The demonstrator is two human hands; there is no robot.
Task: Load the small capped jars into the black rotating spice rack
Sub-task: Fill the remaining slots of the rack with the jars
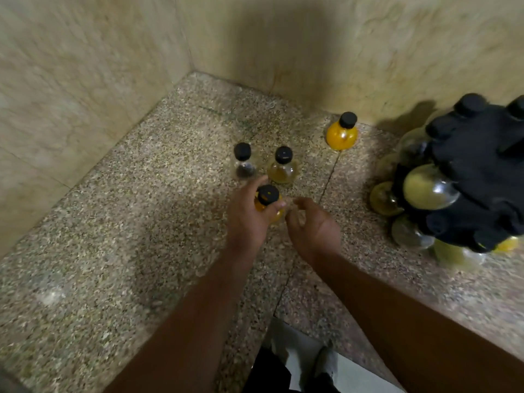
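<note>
No text, label, brand or number can be read on the jars (282,169), rack (482,177) or worktop (113,251).

The scene is dimly lit in a warm yellowish cast. A broad soft shadow is thrown across the beige marble wall (283,38) at upper centre and onto the speckled granite countertop (113,251). Motion blur is seen throughout, strongest at lower right. Small glare spots are shown on the round glass jars in the black rotating rack (476,177) at right. Edges are bent by wide-angle distortion.
</note>
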